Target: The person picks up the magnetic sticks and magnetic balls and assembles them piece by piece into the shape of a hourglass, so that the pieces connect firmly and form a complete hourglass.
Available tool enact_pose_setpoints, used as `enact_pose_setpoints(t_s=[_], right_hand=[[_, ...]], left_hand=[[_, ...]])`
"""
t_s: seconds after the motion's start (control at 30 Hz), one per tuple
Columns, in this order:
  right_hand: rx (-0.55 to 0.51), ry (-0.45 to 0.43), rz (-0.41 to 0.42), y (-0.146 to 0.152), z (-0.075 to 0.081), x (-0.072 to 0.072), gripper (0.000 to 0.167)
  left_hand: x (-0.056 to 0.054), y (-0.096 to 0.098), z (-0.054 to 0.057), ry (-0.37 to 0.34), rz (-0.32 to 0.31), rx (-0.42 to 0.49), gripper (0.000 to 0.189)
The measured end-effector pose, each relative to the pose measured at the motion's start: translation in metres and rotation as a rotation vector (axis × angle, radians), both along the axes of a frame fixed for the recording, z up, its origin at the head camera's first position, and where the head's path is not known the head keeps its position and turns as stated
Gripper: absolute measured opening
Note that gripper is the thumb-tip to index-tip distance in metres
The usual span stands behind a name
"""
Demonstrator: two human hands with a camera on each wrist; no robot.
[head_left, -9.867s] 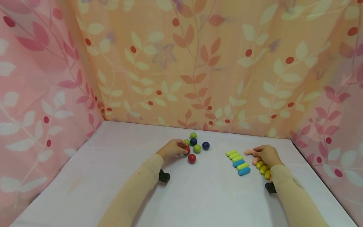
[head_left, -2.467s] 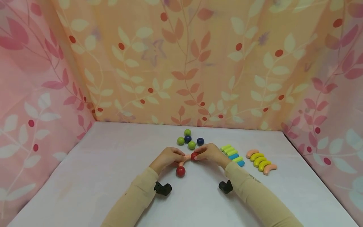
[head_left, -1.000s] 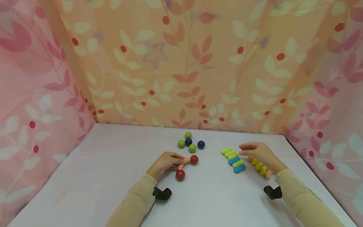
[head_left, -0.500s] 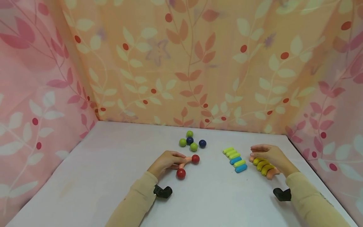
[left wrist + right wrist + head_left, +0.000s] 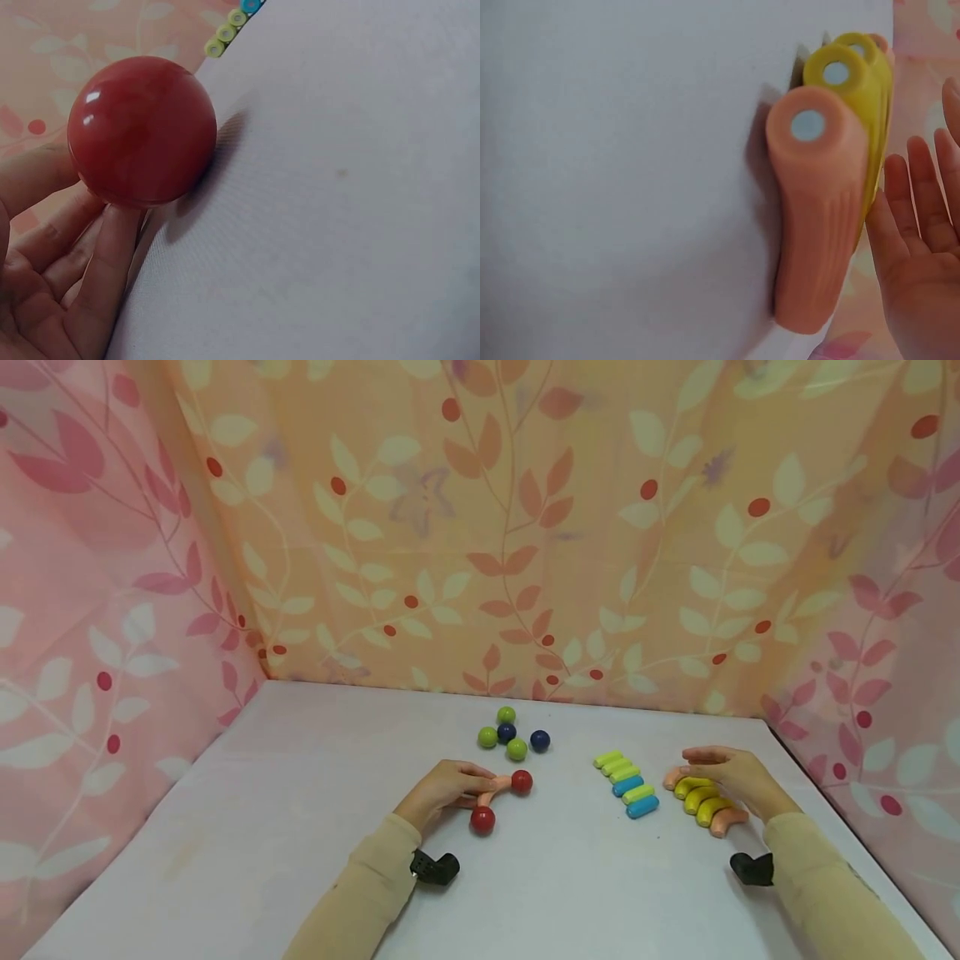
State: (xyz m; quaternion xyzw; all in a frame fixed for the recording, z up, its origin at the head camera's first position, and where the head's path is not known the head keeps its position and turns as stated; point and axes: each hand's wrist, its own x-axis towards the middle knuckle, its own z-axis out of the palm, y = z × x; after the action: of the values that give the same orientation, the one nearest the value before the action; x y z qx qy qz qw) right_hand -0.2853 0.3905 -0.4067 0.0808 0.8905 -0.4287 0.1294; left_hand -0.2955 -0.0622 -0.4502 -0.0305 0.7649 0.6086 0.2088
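With its fingers, my left hand (image 5: 444,789) pinches a peach curved magnetic rod (image 5: 497,787). One red ball (image 5: 522,782) sits on its far end and another red ball (image 5: 483,820) on its near end. A red ball (image 5: 142,131) looms large in the left wrist view, just beyond the fingers. On the right, my right hand (image 5: 741,779) hovers over a row of curved rods, fingers extended and nothing held. The row has yellow curved rods (image 5: 697,800) between peach ones. The nearest peach curved rod (image 5: 817,217) shows a pale disc in its end.
Green balls (image 5: 517,749) and dark blue balls (image 5: 540,741) lie in a loose group at the back middle. Straight lime rods (image 5: 619,769) and blue rods (image 5: 642,807) form a slanted row left of the curved ones. Patterned curtains (image 5: 420,568) border the white table (image 5: 300,827).
Earlier the left hand took a red ball and the right a peach rod. Both hands joined them; then the right hand released the red ball and moved right, over the curved rods.
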Motion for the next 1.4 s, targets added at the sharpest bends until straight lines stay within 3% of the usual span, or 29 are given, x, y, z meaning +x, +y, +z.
enact_pose_setpoints(t_s=[0.3, 0.7, 0.97, 1.3, 1.4], right_hand=[[-0.133, -0.052, -0.035, 0.007, -0.009, -0.006, 0.073], [-0.166, -0.099, -0.08, 0.005, -0.015, -0.008, 0.071], [-0.058, -0.06, -0.009, 0.007, -0.016, -0.016, 0.054], [0.049, -0.058, 0.04, 0.005, -0.012, -0.018, 0.053], [0.08, -0.044, 0.03, 0.0, -0.009, -0.015, 0.063]], left_hand=[[-0.001, 0.0, 0.0, -0.012, 0.002, -0.013, 0.03], [0.002, 0.001, -0.001, -0.014, 0.002, -0.011, 0.031], [0.0, 0.0, 0.002, -0.01, 0.041, 0.001, 0.03], [0.001, 0.001, 0.003, -0.007, 0.072, 0.006, 0.031], [0.002, 0.001, 0.002, 0.007, 0.072, 0.031, 0.032]])
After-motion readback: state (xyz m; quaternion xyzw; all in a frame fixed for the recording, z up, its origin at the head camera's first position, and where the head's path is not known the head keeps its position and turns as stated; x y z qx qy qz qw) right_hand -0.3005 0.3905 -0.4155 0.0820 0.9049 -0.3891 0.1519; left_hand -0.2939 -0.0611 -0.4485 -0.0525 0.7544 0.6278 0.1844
